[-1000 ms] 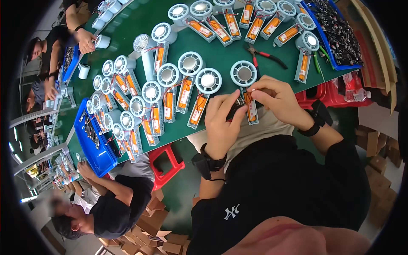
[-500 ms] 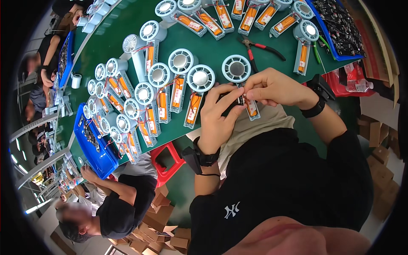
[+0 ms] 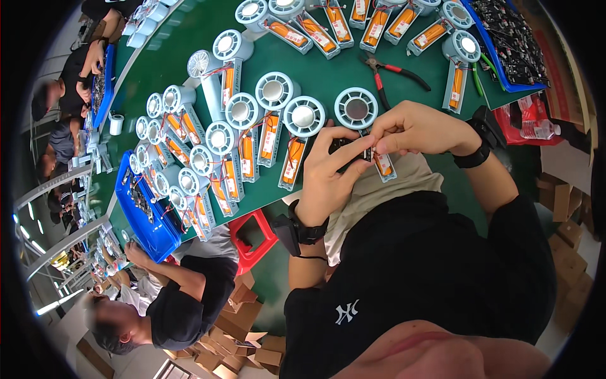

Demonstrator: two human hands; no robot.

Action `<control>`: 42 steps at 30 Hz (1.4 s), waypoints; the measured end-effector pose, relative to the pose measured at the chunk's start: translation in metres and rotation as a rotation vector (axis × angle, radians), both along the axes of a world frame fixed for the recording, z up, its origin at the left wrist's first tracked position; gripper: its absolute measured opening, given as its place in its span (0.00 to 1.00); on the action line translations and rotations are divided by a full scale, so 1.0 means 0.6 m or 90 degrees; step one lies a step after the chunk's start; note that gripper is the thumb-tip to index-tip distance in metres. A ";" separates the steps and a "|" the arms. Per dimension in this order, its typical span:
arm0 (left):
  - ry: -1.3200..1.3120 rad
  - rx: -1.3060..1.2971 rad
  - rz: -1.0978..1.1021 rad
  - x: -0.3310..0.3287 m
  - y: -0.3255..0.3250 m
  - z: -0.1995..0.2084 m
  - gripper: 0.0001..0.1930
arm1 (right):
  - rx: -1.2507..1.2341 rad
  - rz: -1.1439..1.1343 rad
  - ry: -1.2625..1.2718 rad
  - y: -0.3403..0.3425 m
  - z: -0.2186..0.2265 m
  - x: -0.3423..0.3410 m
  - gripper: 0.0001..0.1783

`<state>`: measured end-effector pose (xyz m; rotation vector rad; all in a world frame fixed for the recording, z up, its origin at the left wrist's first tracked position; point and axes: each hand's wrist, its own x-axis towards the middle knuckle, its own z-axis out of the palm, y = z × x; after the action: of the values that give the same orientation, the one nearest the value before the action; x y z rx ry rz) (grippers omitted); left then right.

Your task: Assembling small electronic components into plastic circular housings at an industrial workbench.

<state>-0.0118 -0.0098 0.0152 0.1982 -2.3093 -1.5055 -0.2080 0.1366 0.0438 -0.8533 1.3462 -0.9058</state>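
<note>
- Fan unit (image 3: 355, 108) in work: at the near edge of the green tabletop (image 3: 303, 60), straight ahead of the person, its round pale-blue head face up with a metallic disc in the middle.
- Its orange battery (image 3: 384, 165) sits in a narrow housing that points toward the person, just below the right hand; the hands partly cover the stretch between head and battery.
- Left hand (image 3: 333, 169): grip closed around a dark circuit board (image 3: 367, 154), thumb below and fingers above, with the board's edge showing between them.
- Right hand (image 3: 413, 131): grip drawn into a pinch, thumb and forefinger together at the board's edge, beside the left fingertips. The fingertips hide what is between them, so I cannot tell what it grasps.
- Labels: the battery bears a white label with reddish print, and so do many batteries in the other fan units (image 3: 304, 116) to the left and beyond.
- Writing: dark lettering runs along the sides of some housings at left; a pale letter-like emblem (image 3: 346, 311) marks the person's black shirt (image 3: 435, 252).
- Nearby: red-handled pliers (image 3: 410, 76) lie open beyond the right hand; a blue tray (image 3: 159, 239) holding small parts stands at left, and another blue tray (image 3: 514, 86), heaped with dark parts, at far right.
</note>
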 end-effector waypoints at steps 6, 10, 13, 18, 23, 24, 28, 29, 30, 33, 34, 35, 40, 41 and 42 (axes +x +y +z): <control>-0.002 -0.115 0.007 0.005 0.000 0.007 0.23 | -0.068 0.035 0.083 -0.012 0.008 -0.004 0.08; 0.098 -0.246 0.025 -0.005 0.014 -0.006 0.22 | 0.024 0.033 0.087 0.009 0.006 -0.001 0.07; 0.089 -0.320 0.037 0.007 0.023 0.012 0.22 | 0.053 -0.057 -0.006 0.021 0.001 0.007 0.05; 0.027 -0.400 0.067 0.020 0.035 0.030 0.21 | -0.002 -0.048 0.001 0.015 0.005 0.012 0.05; 0.049 -0.408 0.097 0.005 0.038 0.037 0.21 | -0.006 -0.111 -0.038 0.012 0.017 0.018 0.04; 0.049 -0.410 0.098 0.003 0.038 0.038 0.21 | 0.007 -0.135 -0.043 0.011 0.017 0.018 0.04; 0.042 -0.469 0.120 -0.003 0.039 0.044 0.21 | 0.031 -0.145 -0.031 0.002 0.020 0.017 0.03; 0.041 -0.469 0.124 -0.001 0.039 0.044 0.21 | 0.036 -0.136 -0.022 -0.004 0.020 0.019 0.03; 0.039 -0.471 0.131 0.002 0.040 0.045 0.20 | 0.029 -0.121 -0.020 -0.006 0.020 0.024 0.03; 0.051 -0.475 0.162 0.022 0.042 0.041 0.20 | -0.033 -0.158 0.006 0.004 0.016 0.037 0.04; 0.073 -0.467 0.151 0.019 0.041 0.036 0.20 | -0.034 -0.157 0.041 0.013 0.004 0.032 0.03; 0.095 -0.461 0.140 0.015 0.038 0.031 0.19 | -0.036 -0.154 0.076 0.019 -0.006 0.029 0.04; 0.086 -0.418 0.209 0.017 0.052 0.011 0.19 | -0.039 -0.141 0.112 0.026 0.018 0.036 0.05; 0.098 -0.338 0.191 0.019 0.053 0.004 0.20 | -0.031 -0.115 0.157 0.026 0.024 0.036 0.06; 0.109 -0.257 0.166 0.023 0.054 0.000 0.20 | -0.023 -0.093 0.198 0.025 0.028 0.037 0.06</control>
<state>0.0019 0.0226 0.0149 0.2381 -2.2859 -0.8752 -0.1859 0.1517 0.0605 -0.9622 1.6825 -0.9386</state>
